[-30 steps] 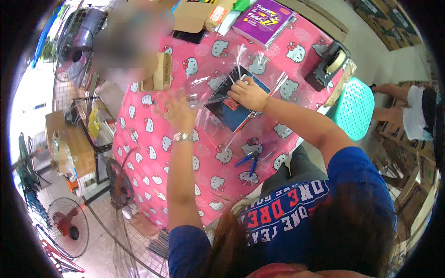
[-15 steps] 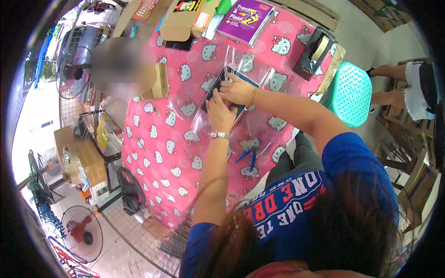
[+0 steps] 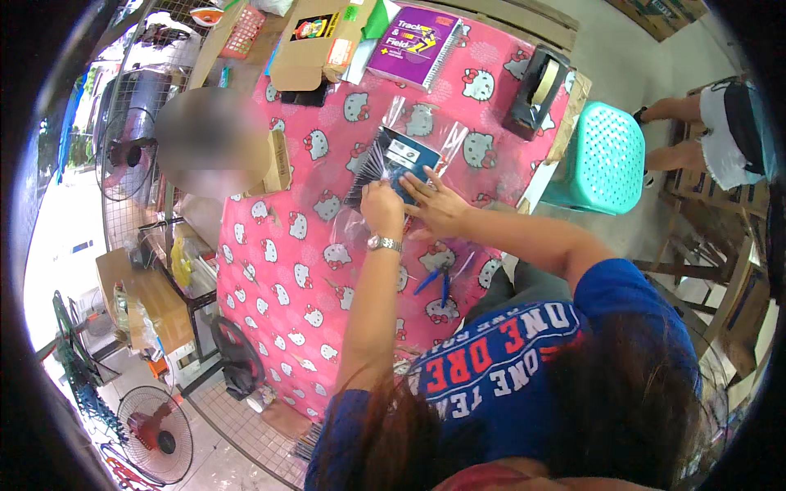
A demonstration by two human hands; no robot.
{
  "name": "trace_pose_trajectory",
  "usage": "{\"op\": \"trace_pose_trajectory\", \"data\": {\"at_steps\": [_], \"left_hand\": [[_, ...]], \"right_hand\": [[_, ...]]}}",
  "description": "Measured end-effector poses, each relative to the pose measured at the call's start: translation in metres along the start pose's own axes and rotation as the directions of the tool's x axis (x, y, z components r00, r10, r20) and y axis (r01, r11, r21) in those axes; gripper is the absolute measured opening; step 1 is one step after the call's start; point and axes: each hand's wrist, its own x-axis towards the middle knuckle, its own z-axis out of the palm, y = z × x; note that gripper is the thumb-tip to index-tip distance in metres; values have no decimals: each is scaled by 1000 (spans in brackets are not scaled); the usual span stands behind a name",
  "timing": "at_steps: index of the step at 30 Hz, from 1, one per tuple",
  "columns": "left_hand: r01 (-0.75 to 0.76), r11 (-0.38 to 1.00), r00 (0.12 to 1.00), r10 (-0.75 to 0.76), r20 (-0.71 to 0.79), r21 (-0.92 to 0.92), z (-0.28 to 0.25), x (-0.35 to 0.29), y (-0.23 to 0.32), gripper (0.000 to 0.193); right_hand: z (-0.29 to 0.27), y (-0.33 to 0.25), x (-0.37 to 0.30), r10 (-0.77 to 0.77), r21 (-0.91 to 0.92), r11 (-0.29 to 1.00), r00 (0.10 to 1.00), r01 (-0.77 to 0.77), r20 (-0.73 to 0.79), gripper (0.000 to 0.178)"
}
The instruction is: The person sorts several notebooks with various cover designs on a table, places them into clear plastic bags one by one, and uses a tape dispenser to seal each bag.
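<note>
1. Pink cartoon-cat-print cloth covers the tabletop (image 3: 295, 278), and on it, near the far middle, lies a dark blue flat booklet-like packet (image 3: 407, 159) partly inside a clear crinkly plastic bag (image 3: 426, 131).
2. The left hand (image 3: 381, 209), with a silver wristwatch (image 3: 384, 243), has its fingers curled narrow at the packet's near edge; whether they pinch the packet or only the film, I cannot tell.
3. The right hand (image 3: 438, 209) lies flat, fingers spread wide, pressing the bag's near part down just beside the left hand.
4. The packet looks light and fairly stiff; the bag looks thin, slippery and floppy, so it is best taken by the stiff edge or corner rather than the loose film.
5. Blue-handled pliers (image 3: 435, 282) lie nearer the body; a black tape dispenser (image 3: 536, 90), a purple spiral notebook (image 3: 423, 34) and a brown cardboard box (image 3: 315, 37) sit at the far side.
</note>
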Motion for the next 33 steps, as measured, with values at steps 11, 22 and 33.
{"op": "trace_pose_trajectory", "data": {"at_steps": [11,22,33], "left_hand": [[17,979,949,-80,306,203,15,-2,1,28],[151,977,868,-205,452,152,-7,-7,29,97],[296,950,913,-250,322,-101,11,-31,27,84]], "right_hand": [[-85,82,-42,848,809,529,113,-255,-518,43],[-57,104,-74,999,968,14,33,251,-23,11],[-68,70,114,-5,893,206,913,-399,409,16]]}}
